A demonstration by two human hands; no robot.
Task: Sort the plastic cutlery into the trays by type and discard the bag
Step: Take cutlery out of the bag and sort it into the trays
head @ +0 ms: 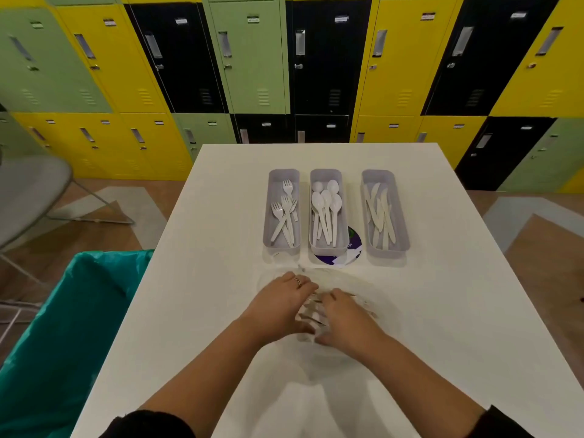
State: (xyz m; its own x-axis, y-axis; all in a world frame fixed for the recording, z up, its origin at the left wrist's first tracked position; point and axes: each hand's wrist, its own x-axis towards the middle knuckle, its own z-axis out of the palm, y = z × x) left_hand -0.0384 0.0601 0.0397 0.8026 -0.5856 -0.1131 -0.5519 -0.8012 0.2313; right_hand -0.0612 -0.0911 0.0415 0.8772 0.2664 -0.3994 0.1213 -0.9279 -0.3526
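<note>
Three grey trays stand side by side on the white table [442, 311]. The left tray [273, 216] holds white forks, the middle tray [343, 241] white spoons, the right tray [399, 216] white knives. In front of them lies a clear plastic bag [357, 289] with white cutlery [311, 311] inside it. My left hand [278, 303] and my right hand [343, 320] both lie on the bag, fingers curled into the plastic around the cutlery. Which pieces are inside is hard to tell.
A bin lined with a teal bag [63, 327] stands at the table's left edge. A round purple and white label [352, 248] lies under the middle tray. A grey chair [28, 191] stands at the far left, with coloured lockers [246, 58] behind the table.
</note>
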